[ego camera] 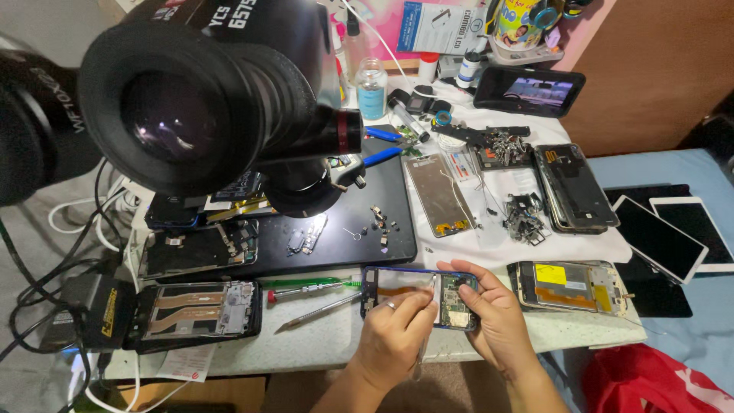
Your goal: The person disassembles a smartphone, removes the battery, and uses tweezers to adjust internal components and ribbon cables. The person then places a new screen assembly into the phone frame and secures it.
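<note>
An opened phone with a blue frame lies at the table's front edge, its circuit board exposed at the right end. My left hand, with a ring on one finger, pinches a thin metal tool and holds its tip over the phone's middle. My right hand grips the phone's right end, fingers curled around the frame. A green-handled screwdriver and a metal spudger lie just left of the phone.
A black microscope eyepiece looms at upper left over a black work mat. Several opened phones and loose parts cover the table. Tablets lie right; a clear bottle stands behind; cables hang left.
</note>
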